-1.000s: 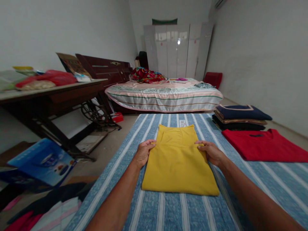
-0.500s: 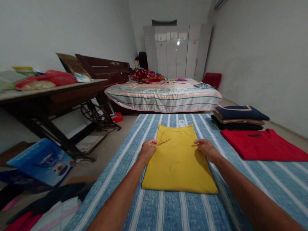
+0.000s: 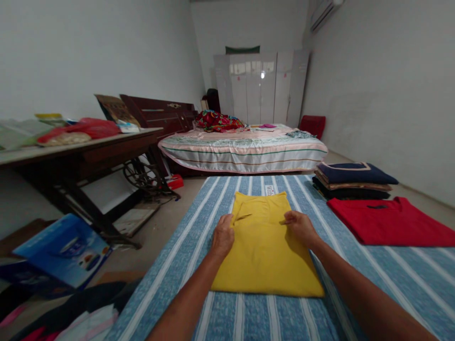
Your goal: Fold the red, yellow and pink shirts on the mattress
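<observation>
Yellow garment (image 3: 268, 260): lay folded flat on the striped cover (image 3: 177, 265), between the two hands; its far end reached beyond both grips, its wider part lay nearer the wearer.
Left hand (image 3: 223, 234): grip narrow, fingers and thumb pinching the garment's left edge beside a short open crease.
Right hand (image 3: 302, 228): grip narrow, thumb and fingertips pinching the right edge, roughly level with the left grip.
Red garment (image 3: 391, 222): lay folded to the right, well apart from the yellow one.
Folded stack (image 3: 355, 180): sat just beyond the red one, navy piece uppermost.
</observation>
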A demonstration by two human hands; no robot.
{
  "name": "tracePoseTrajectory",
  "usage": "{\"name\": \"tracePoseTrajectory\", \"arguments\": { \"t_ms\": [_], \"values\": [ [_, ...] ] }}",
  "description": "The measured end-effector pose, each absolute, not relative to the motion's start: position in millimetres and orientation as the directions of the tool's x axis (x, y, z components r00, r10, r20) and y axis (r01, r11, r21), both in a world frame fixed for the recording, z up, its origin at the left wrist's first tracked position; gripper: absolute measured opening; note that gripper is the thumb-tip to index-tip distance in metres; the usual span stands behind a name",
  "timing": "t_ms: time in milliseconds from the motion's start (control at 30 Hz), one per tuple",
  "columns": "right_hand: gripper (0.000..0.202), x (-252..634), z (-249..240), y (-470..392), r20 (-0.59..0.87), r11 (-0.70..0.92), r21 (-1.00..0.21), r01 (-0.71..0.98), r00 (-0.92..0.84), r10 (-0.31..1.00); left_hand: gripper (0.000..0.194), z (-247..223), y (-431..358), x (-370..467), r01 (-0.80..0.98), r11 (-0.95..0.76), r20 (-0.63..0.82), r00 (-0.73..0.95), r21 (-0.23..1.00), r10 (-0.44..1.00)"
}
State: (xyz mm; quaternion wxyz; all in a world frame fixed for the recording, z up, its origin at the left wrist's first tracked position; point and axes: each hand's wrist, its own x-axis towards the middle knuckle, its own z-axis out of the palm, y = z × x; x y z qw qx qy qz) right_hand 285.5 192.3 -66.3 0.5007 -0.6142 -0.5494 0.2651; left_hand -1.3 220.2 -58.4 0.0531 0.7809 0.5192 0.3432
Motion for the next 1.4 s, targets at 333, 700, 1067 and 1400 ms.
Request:
{"name": "tracePoseTrajectory", "arguments": {
  "t_ms": [333,700,1067,1400],
  "values": [
    [0.026,290.9,-59.5,170.5,0.357,0.106,-0.614,0.782,0.156,0.921,0.029,-46.2,209.9,-1.2,0.883,-0.367,0.458,0.207,0.293,0.864],
    [0.023,239.2,-37.7,191.4,0.371,0.234,-0.448,0.863,-0.058,0.927,0.022,-30.3,221.0,30.7,0.912,-0.326,0.252,0.264,0.249,0.931],
    [0.020,244.3,-48.0,184.5,0.313,0.165,-0.521,0.838,0.007,0.950,0.020,-43.0,231.4,22.7,0.702,-0.350,0.310,0.190,0.621,0.931],
    [0.020,299.0,-46.4,90.5,0.307,0.104,-0.773,0.626,0.226,0.924,0.012,-25.6,190.5,-20.9,0.185,0.161,-0.105,-0.284,0.969,0.953]
  ]
}}
